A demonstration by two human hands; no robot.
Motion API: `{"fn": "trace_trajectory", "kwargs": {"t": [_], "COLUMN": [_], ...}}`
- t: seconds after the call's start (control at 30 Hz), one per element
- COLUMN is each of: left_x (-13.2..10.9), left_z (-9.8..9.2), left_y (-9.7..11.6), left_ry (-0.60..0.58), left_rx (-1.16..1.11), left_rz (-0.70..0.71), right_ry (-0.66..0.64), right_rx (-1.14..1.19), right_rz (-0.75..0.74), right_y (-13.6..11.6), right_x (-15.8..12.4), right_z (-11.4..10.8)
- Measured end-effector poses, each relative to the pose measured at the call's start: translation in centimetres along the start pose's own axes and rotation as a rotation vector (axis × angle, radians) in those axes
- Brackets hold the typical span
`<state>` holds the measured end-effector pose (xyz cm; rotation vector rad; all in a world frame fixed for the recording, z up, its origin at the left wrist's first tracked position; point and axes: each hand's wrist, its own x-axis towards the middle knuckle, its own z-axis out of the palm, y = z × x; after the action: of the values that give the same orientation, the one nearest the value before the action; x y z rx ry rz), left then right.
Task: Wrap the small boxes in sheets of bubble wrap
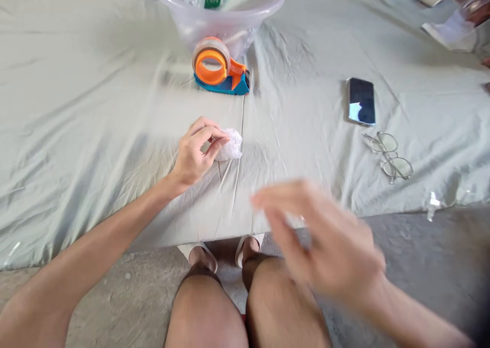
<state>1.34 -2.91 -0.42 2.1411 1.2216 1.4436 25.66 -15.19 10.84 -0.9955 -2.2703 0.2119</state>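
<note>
My left hand point(196, 151) is closed in a pinch at the left side of a small, whitish, see-through bundle point(233, 145) that looks like bubble wrap. The bundle rests on the cloth-covered table; whatever is inside it cannot be made out. Nearer to me, my right hand point(317, 230) is blurred by motion over the table's front edge. Its fingers stretch forward with the thumb apart, and nothing shows between them. Beyond the bundle stands a tape dispenser point(222, 67) with an orange hub and a blue base.
A translucent plastic tub point(222, 19) holding a plastic bottle stands behind the dispenser. Off to the right lie a phone point(361, 101) and eyeglasses point(390, 155). The pale tablecloth point(107, 118) is wrinkled. Tape scraps point(432, 205) cling to its front edge.
</note>
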Motion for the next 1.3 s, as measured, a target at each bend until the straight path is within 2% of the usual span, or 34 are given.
{"fn": "trace_trajectory", "kwargs": {"t": [0.07, 0.13, 0.2, 0.27, 0.37, 0.5, 0.73, 0.83, 0.93, 1.1, 1.2, 1.3], "left_x": [0.0, 0.0, -0.1, -0.1, -0.2, -0.2, -0.4, -0.6, -0.8, -0.7, -0.7, -0.7], "left_z": [0.1, 0.2, 0.3, 0.3, 0.2, -0.2, 0.1, 0.5, 0.6, 0.2, -0.1, -0.4], "left_y": [-0.4, -0.6, -0.8, -0.8, -0.5, 0.3, -0.2, -0.8, -0.9, -0.6, -0.7, -0.9], "left_ry": [0.045, 0.071, 0.068, 0.058, 0.056, 0.020, -0.284, -0.285, -0.262, -0.273, -0.307, -0.326], "left_rx": [0.007, 0.020, 0.030, 0.034, 0.028, 0.011, 0.077, 0.014, -0.008, 0.101, 0.155, 0.191], "left_rz": [0.014, 0.030, 0.027, 0.015, 0.026, 0.017, -0.013, -0.023, 0.033, 0.095, 0.113, 0.128], "right_ry": [0.084, 0.076, -0.028, -0.059, 0.042, 0.126, 0.271, 0.335, 0.431, 0.501, 0.513, 0.537], "right_rx": [0.039, 0.070, 0.060, 0.080, 0.164, 0.167, 0.243, 0.308, 0.448, 0.717, 0.869, 0.930], "right_rz": [-0.070, -0.203, -0.334, -0.390, -0.383, -0.315, -0.265, -0.154, 0.083, 0.457, 0.576, 0.635], "right_y": [4.7, 9.1, 12.4, 14.1, 14.8, 14.6, 14.5, 14.3, 15.0, 19.2, 21.8, 21.9], "right_x": [4.3, 7.7, 9.5, 9.8, 8.9, 7.9, 7.6, 7.7, 8.2, 8.5, 8.6, 9.3], "right_z": [2.8, 5.8, 8.3, 10.1, 11.5, 11.7, 11.5, 11.7, 12.2, 13.4, 13.9, 12.7]}}
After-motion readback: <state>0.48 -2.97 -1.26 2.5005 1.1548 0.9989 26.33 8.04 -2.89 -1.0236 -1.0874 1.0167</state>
